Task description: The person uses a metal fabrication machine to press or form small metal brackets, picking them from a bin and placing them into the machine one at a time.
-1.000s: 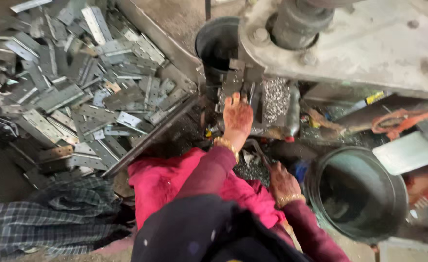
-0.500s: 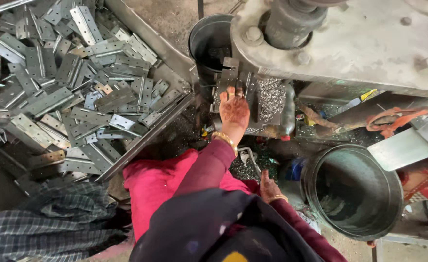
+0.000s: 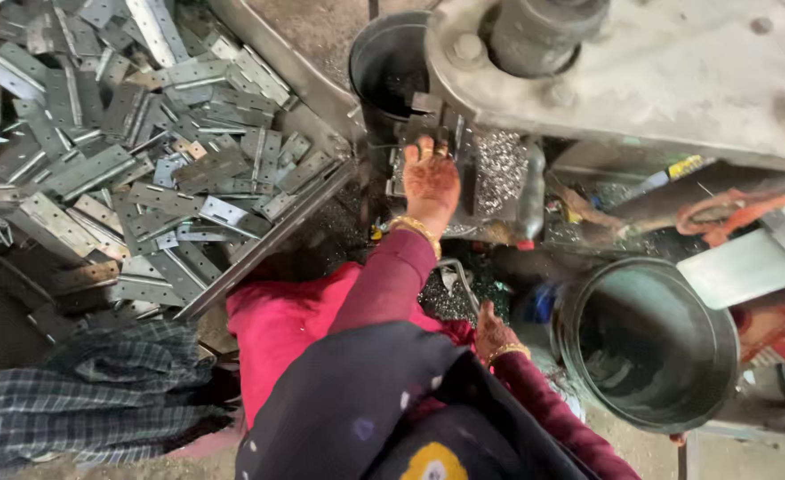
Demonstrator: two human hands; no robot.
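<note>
Steel press bed (image 3: 499,169) — left hand (image 3: 430,182) wedged close beside dark bin rim (image 3: 384,53)

Upper left of the frame: we note a heap of grey metal hinge plates (image 3: 135,169) in a slanted metal tray (image 3: 268,240). Lower left, a checked cloth (image 3: 72,409). Lower right, a round dark bucket (image 3: 646,342). Right of centre, an orange cord (image 3: 721,209). Top centre, we log a black cylinder (image 3: 391,67).
</note>
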